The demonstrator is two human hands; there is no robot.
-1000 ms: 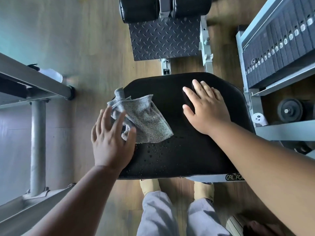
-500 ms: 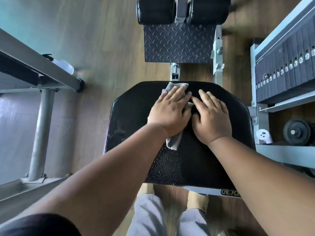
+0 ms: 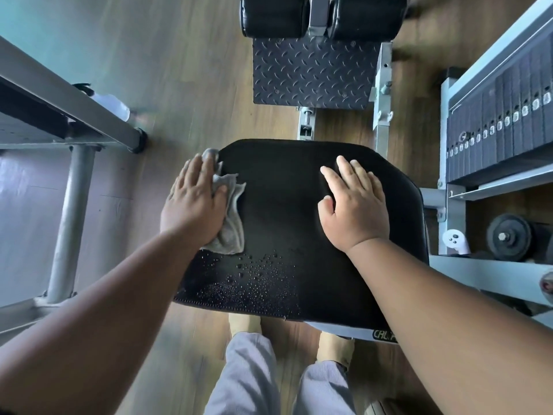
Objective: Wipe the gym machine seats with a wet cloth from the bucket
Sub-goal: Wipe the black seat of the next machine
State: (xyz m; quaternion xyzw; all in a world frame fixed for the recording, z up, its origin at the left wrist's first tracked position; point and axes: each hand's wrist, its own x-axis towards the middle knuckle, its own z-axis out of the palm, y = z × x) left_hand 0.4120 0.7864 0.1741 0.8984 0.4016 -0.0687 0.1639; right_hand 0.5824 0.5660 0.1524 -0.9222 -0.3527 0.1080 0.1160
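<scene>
- Seat (image 3: 293, 211): black padded surface, seen from above, centre of view.
- Cloth (image 3: 230, 226): grey, crumpled, lying on the seat's left edge, pressed under the left hand (image 3: 194, 205).
- Left fingers (image 3: 197, 172): extended flat and close together on top of the cloth, not curled around it. 1 tip of cloth shows beyond the fingertips at the seat's far left corner; the bulk bunches out to the right of the thumb and below the palm.
- Right hand (image 3: 356, 208): palm down on the right half of the seat, well apart from the cloth. Right fingers (image 3: 347, 172) are spread open and flat, holding nothing.
- Water droplets (image 3: 254, 271): scattered on the near left part of the seat, just below the cloth.
- Footplate (image 3: 311, 73): dark tread plate beyond the seat, with 2 black roller pads (image 3: 323, 13) above it.
- Weight stack (image 3: 502, 121): in the frame to the right.
- Floor (image 3: 179, 70): wood.
- The person's 2 legs (image 3: 281, 381) stand below the seat's near edge.
</scene>
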